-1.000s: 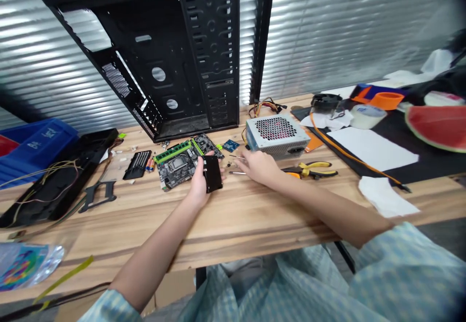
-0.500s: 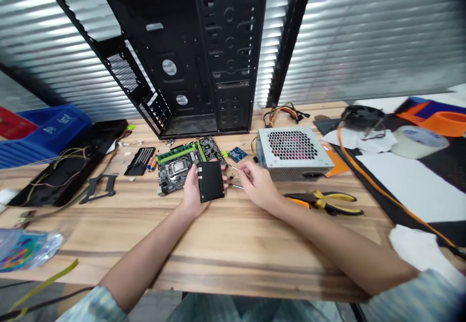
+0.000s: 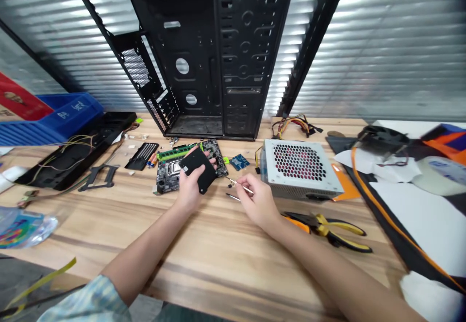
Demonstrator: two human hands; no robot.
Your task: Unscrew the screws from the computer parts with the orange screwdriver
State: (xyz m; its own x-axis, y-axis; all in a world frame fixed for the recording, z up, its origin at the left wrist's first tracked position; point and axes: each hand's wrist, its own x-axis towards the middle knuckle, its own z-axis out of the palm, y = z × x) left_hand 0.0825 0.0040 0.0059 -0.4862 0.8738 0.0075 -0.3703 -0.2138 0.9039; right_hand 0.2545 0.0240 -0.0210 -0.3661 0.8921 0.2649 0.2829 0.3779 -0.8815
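My left hand (image 3: 190, 186) is closed around a flat black 2.5-inch drive (image 3: 199, 164), thumb across its face, held tilted above the motherboard (image 3: 167, 171). My right hand (image 3: 257, 199) pinches a slim metal rod (image 3: 244, 186), like a screwdriver shaft, its tip pointing left toward the drive but apart from it. Another thin rod (image 3: 232, 196) shows on the table beside my right fingers; its other end is hidden. A small blue circuit board (image 3: 239, 162) lies behind the right hand. Tiny dark bits (image 3: 230, 185) sit between the hands.
A tall black computer case (image 3: 196, 45) stands at the back. The power supply (image 3: 298, 166) is right of my right hand, with yellow-handled pliers (image 3: 331, 229) in front. At left lie a bit set (image 3: 142, 156), a black bracket (image 3: 98, 177) and a blue bin (image 3: 73, 113).
My left hand has turned the drive from nearly upright to a slant, with the thumb now over its face. My right hand still pinches the rod. The camera view has shifted.
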